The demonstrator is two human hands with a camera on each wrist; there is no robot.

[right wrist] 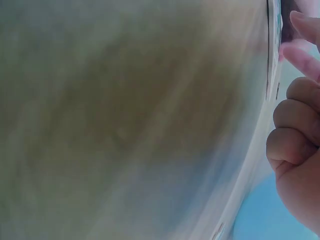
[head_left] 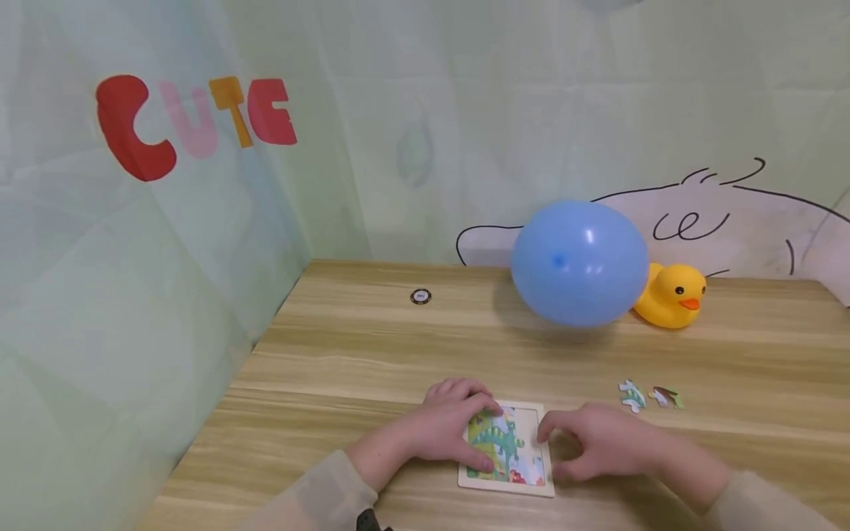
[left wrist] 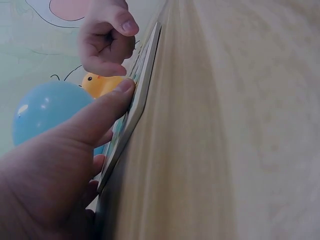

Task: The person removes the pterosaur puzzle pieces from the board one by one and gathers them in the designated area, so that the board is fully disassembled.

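A small jigsaw board with a pale wooden rim (head_left: 505, 487) lies on the table and bears a green dinosaur picture (head_left: 498, 441). A bare pale patch shows at its upper right. My left hand (head_left: 446, 428) rests over the board's left side, thumb (left wrist: 107, 107) and fingertips touching it. At the right edge is my right hand (head_left: 600, 442), thumb and index finger apart, the other fingers (right wrist: 295, 120) curled; I see nothing held. Two loose jigsaw pieces, one green and white (head_left: 631, 396) and one brown and green (head_left: 666, 397), lie beyond the right hand.
A blue balloon (head_left: 579, 263) sits toward the back, partly in front of a yellow rubber duck (head_left: 672, 296). Left of them lies a round dark-rimmed chip (head_left: 420, 296). A printed cloth (head_left: 398, 110) hangs behind the wooden table (head_left: 345, 354) and along its left side.
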